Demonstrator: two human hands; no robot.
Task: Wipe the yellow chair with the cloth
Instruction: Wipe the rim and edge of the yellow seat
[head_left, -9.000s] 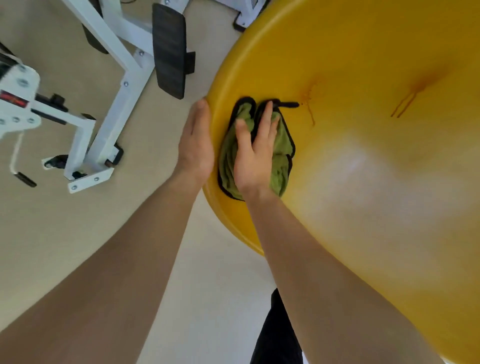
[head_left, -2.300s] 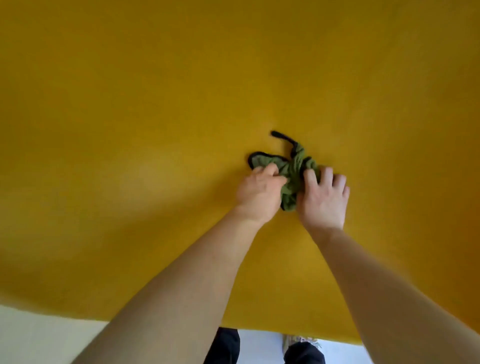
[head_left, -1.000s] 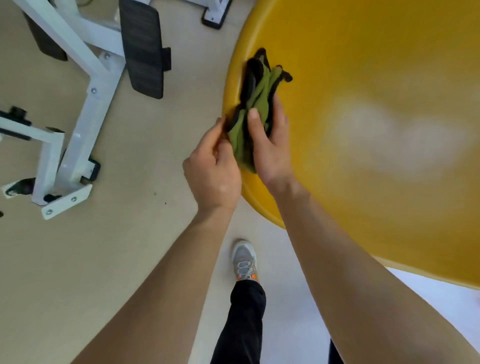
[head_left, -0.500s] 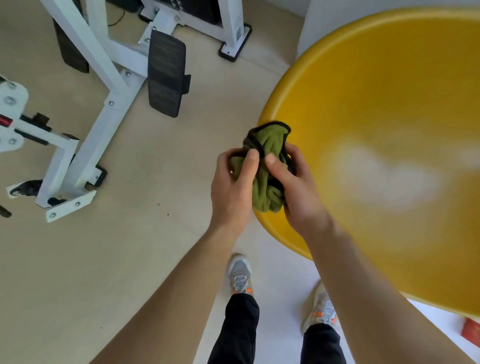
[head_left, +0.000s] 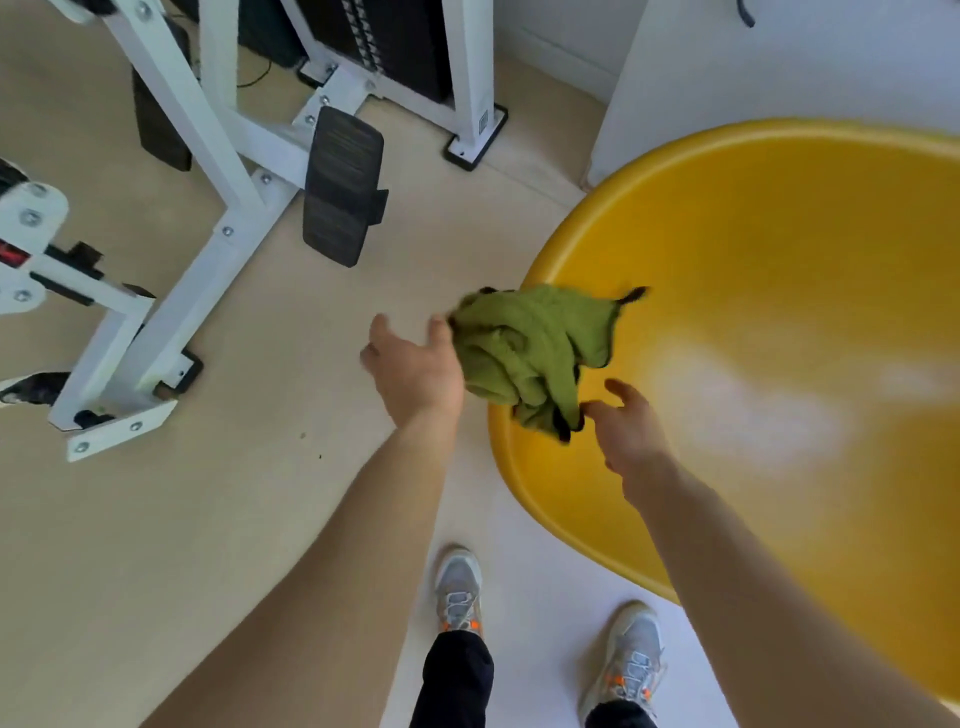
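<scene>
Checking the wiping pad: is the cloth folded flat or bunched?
Bunched: the green cloth hangs crumpled in loose folds between both open hands.

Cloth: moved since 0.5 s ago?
Yes. The cloth has opened out from a tight bundle and spread rightward over the chair's rim. Both the left hand and right hand have opened.

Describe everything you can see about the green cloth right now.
The green cloth is a soft, fleecy-looking rag with black edging, loosely crumpled and slightly blurred. It sits over the rim of the yellow chair, between the open left hand and open right hand. Neither hand clearly grips it; whether it rests on the chair cannot be told.
</scene>
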